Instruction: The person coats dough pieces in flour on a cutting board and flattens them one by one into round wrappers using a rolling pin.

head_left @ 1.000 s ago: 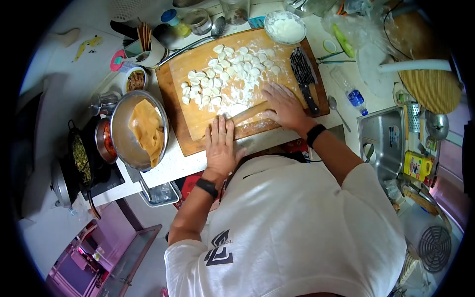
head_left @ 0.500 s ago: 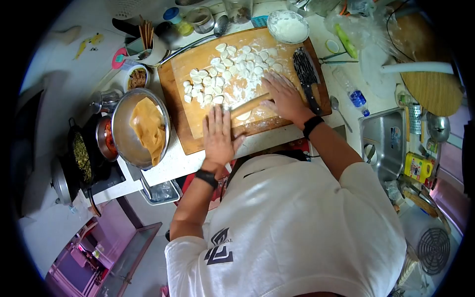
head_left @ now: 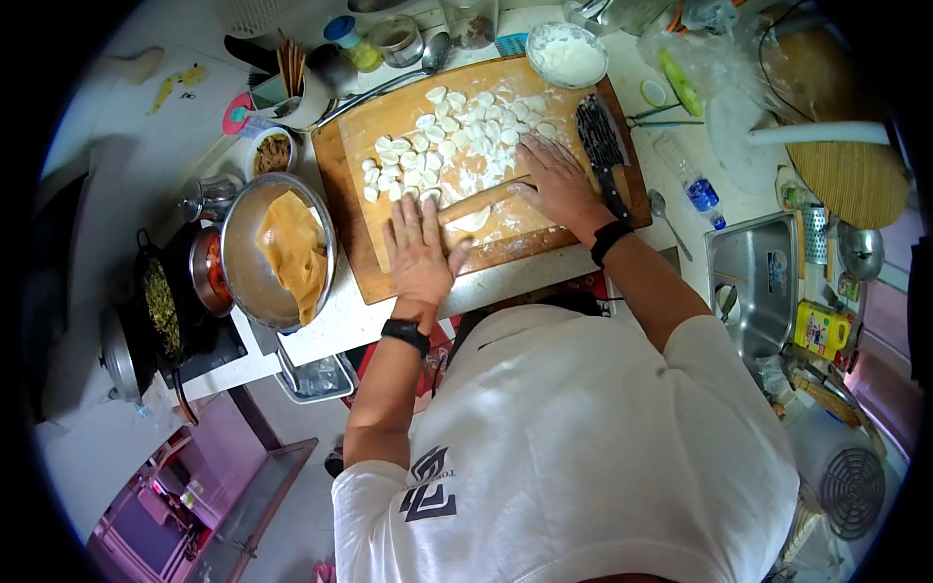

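Observation:
A wooden rolling pin (head_left: 484,198) lies across the floured wooden board (head_left: 374,248). My left hand (head_left: 419,255) rests flat over its left end, fingers spread. My right hand (head_left: 559,185) lies over the right end with its fingers stretched out. On my side of the pin is a flat, pale piece of dough (head_left: 472,220). Several small white dough pieces (head_left: 411,160) are scattered beyond the pin among loose flour. A cleaver (head_left: 603,151) with a flour-marked blade lies at the board's right side.
A metal bowl (head_left: 248,262) with a tan cloth (head_left: 292,245) stands left of the board. A bowl of flour (head_left: 567,54) is at the back. To the right are a spoon (head_left: 669,222), a plastic bottle (head_left: 700,191) and the sink (head_left: 753,321).
Both hands and the rolling pin have moved forward on the board, away from my body. The flat dough piece now shows more fully on the near side of the pin.

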The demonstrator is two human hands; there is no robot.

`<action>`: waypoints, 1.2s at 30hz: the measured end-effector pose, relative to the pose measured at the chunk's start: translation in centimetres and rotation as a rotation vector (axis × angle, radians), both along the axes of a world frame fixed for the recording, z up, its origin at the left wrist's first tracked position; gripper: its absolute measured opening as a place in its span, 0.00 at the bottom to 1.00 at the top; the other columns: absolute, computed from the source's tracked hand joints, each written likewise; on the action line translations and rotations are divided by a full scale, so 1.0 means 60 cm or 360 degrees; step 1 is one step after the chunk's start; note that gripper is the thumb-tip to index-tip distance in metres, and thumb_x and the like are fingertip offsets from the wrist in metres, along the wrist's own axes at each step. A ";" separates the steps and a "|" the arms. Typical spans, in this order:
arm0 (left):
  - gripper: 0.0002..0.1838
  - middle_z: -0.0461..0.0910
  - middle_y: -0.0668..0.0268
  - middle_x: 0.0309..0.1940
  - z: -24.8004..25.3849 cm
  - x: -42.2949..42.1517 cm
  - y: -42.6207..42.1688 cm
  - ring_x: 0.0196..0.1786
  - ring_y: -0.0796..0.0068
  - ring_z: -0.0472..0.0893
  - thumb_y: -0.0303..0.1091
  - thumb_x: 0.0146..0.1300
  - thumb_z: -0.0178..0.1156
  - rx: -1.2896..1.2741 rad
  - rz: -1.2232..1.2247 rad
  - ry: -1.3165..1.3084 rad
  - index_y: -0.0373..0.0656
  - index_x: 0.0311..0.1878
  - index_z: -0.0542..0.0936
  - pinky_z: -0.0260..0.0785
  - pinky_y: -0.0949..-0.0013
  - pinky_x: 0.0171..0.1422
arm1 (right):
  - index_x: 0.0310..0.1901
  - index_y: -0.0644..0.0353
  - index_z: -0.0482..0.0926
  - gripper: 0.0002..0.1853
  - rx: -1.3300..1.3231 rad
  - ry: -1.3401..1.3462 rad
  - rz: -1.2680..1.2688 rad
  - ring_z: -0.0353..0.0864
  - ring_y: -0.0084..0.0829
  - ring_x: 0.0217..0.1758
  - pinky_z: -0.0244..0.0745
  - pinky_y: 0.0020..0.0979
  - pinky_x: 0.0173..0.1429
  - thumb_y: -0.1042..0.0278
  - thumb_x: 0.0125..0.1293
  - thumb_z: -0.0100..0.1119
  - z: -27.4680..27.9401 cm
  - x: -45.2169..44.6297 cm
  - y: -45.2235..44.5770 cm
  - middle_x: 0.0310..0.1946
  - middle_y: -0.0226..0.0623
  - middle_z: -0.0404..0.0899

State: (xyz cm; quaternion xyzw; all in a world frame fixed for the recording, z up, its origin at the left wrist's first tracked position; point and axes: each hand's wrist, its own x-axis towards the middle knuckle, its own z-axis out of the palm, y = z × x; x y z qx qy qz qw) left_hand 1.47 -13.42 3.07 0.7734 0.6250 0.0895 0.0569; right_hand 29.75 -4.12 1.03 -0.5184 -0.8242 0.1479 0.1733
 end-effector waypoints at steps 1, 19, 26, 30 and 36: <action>0.54 0.53 0.40 0.86 -0.008 -0.001 0.010 0.87 0.37 0.53 0.61 0.67 0.68 0.0027 0.0073 0.0021 0.41 0.87 0.57 0.45 0.35 0.88 | 0.77 0.65 0.70 0.40 0.0008 -0.0004 -0.0005 0.63 0.51 0.84 0.53 0.50 0.88 0.50 0.70 0.70 0.006 0.002 -0.001 0.79 0.52 0.69; 0.38 0.78 0.39 0.69 0.011 0.008 -0.052 0.72 0.36 0.75 0.51 0.68 0.70 0.0000 -0.0030 -0.0422 0.36 0.74 0.76 0.67 0.41 0.77 | 0.56 0.59 0.83 0.21 0.0050 -0.0022 0.0241 0.73 0.50 0.75 0.65 0.52 0.80 0.62 0.63 0.73 0.020 0.028 -0.040 0.69 0.45 0.78; 0.11 0.88 0.52 0.37 -0.013 0.048 0.057 0.42 0.46 0.86 0.39 0.61 0.72 -0.0123 0.0381 -0.0530 0.40 0.34 0.86 0.80 0.49 0.51 | 0.43 0.57 0.82 0.08 0.0269 0.0132 0.0330 0.80 0.48 0.65 0.72 0.50 0.71 0.68 0.62 0.63 0.034 0.027 -0.075 0.56 0.42 0.84; 0.09 0.86 0.54 0.32 -0.014 0.059 0.059 0.38 0.48 0.85 0.37 0.60 0.70 -0.0152 0.0479 -0.0576 0.41 0.30 0.85 0.79 0.48 0.47 | 0.42 0.57 0.82 0.07 0.0243 0.0132 0.0308 0.80 0.47 0.64 0.73 0.48 0.70 0.69 0.63 0.62 0.052 0.035 -0.108 0.54 0.41 0.84; 0.07 0.84 0.53 0.32 0.042 0.056 0.037 0.39 0.47 0.83 0.31 0.59 0.71 0.0051 0.0303 -0.0811 0.42 0.32 0.82 0.77 0.48 0.48 | 0.39 0.57 0.80 0.05 0.0293 0.0191 0.0254 0.81 0.44 0.62 0.75 0.45 0.66 0.68 0.62 0.62 0.060 0.047 -0.133 0.52 0.40 0.83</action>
